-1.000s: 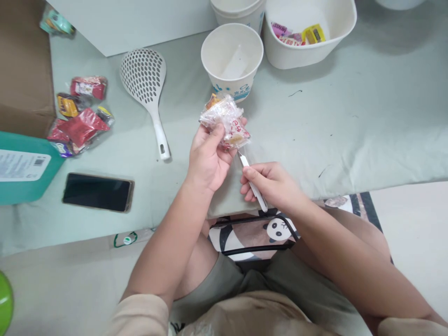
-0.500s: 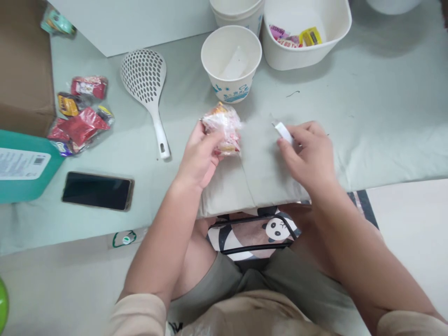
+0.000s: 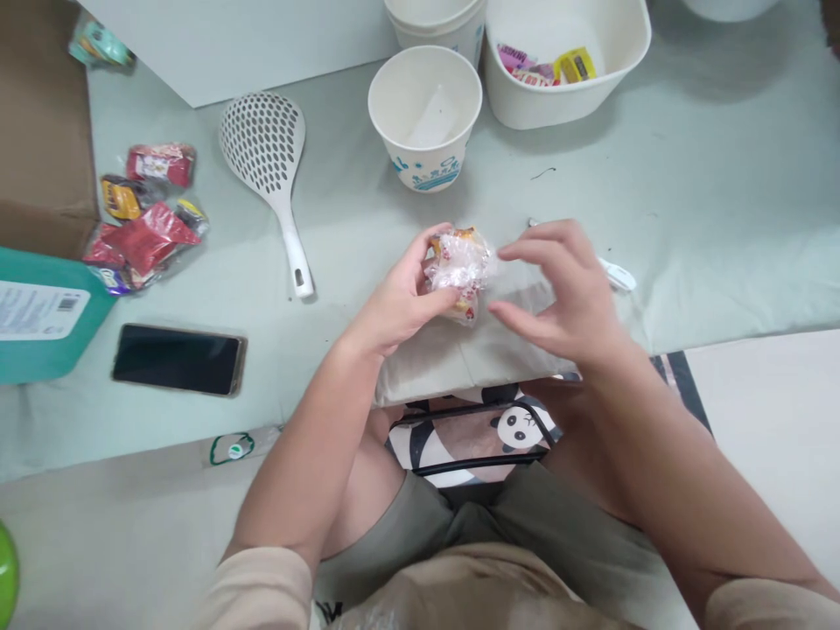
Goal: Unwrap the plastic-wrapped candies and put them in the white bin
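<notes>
My left hand [image 3: 412,293] is closed on a small packet in crinkled clear plastic [image 3: 460,269], with orange, yellow and red print showing through. Close to the packet's right side, my right hand [image 3: 557,284] has its thumb and fingers spread apart; nothing is in its grasp. Beneath and behind that hand a slim white utility knife [image 3: 618,276] lies on the cloth, its middle covered by the fingers. A white paper cup with blue print [image 3: 426,162] stands just beyond the packet and has a whitish piece inside.
A white slotted skimmer [image 3: 266,144], several wrapped snacks [image 3: 150,236], a phone [image 3: 177,359] and a teal container [image 3: 49,315] are on the left. Behind the cup are stacked cups [image 3: 439,22] and a white tub [image 3: 551,109] with small packets. The table edge runs near my lap.
My right hand has let go of the white utility knife, which now lies on the table, and has opened beside the packet. My left hand has moved the packet right and slightly nearer me.
</notes>
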